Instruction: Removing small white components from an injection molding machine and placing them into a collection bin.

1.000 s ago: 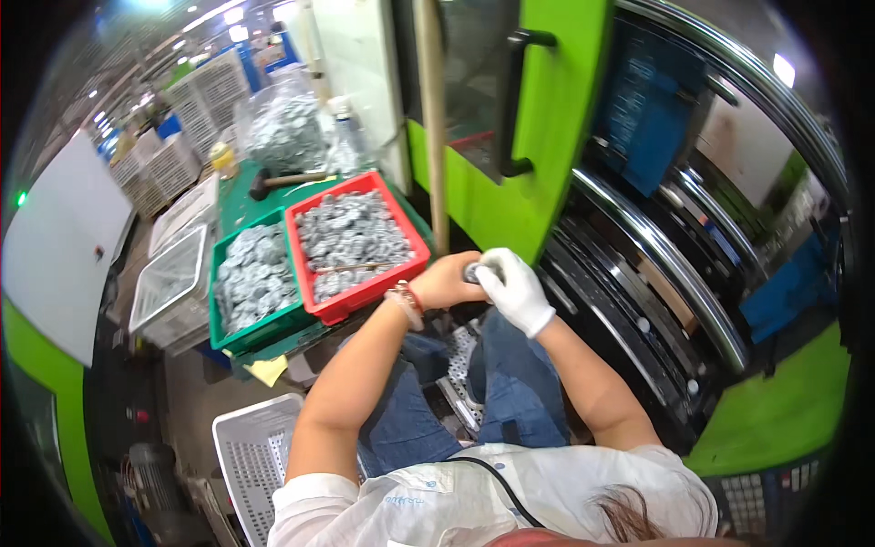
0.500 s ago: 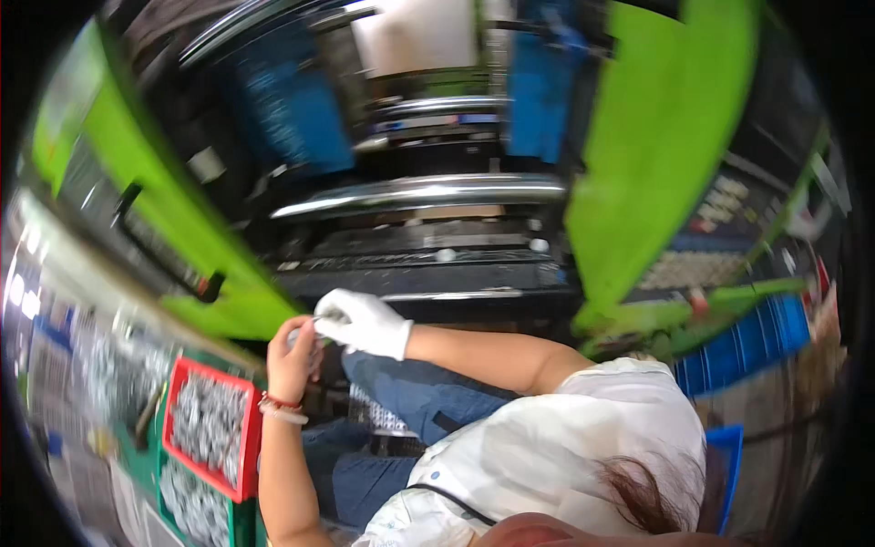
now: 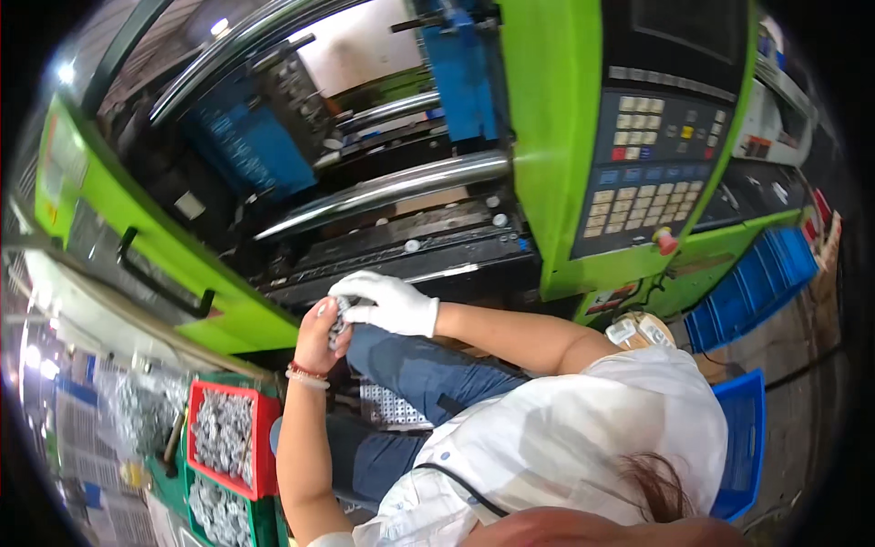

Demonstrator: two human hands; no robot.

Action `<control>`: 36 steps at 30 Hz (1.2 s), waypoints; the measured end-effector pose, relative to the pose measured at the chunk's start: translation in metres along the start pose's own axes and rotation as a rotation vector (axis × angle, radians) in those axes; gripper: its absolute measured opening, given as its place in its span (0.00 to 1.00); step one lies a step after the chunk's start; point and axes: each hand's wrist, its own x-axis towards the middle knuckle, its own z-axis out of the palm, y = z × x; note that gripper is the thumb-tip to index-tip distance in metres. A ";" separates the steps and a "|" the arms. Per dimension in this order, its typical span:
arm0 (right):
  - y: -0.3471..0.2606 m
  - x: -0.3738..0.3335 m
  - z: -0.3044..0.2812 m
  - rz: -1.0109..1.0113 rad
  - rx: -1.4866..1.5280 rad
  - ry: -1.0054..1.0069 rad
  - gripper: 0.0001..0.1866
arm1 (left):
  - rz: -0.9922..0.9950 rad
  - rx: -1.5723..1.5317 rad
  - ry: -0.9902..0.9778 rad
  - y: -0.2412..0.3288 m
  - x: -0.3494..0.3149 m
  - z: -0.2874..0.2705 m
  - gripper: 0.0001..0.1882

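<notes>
Head view: cupping small grey metal-looking parts (image 3: 340, 321) left of centre in a curled, bare left hand (image 3: 316, 341), likely for steadiness, meeting them with a half-curled, gloved right hand (image 3: 394, 305), impossible to tell whether gripping, with a red bin (image 3: 265, 439) lower left, presumably for easy reach.

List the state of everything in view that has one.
Left hand: bare, closed on grey parts
Right hand: gloved, fingers at those parts
Red bin: filled
Green bin: filled
Clear bag: filled
Hammer: lying flat
Machine door: open
Control screen: dark
Red button: can't tell if pressed
</notes>
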 end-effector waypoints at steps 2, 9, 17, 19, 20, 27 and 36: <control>-0.001 0.006 0.007 -0.020 -0.023 0.017 0.16 | 0.012 -0.036 -0.024 0.003 -0.007 -0.004 0.13; 0.008 0.038 0.030 0.255 0.523 -0.218 0.16 | 0.049 -0.112 -0.014 0.016 -0.017 -0.022 0.15; 0.034 0.068 0.051 0.090 0.507 -0.159 0.18 | 0.123 -0.316 -0.051 0.029 -0.011 -0.036 0.19; 0.039 0.075 0.059 0.093 0.603 -0.130 0.19 | 0.188 -0.355 -0.016 0.031 -0.010 -0.036 0.23; 0.041 0.077 0.064 0.034 0.629 -0.101 0.19 | 0.174 -0.368 0.003 0.033 -0.010 -0.036 0.22; 0.049 0.079 0.070 0.043 0.661 -0.021 0.23 | 0.160 -0.278 0.054 0.037 -0.009 -0.040 0.16; 0.043 0.065 0.041 0.165 0.529 -0.214 0.24 | 0.068 -0.274 0.078 0.026 -0.005 -0.032 0.13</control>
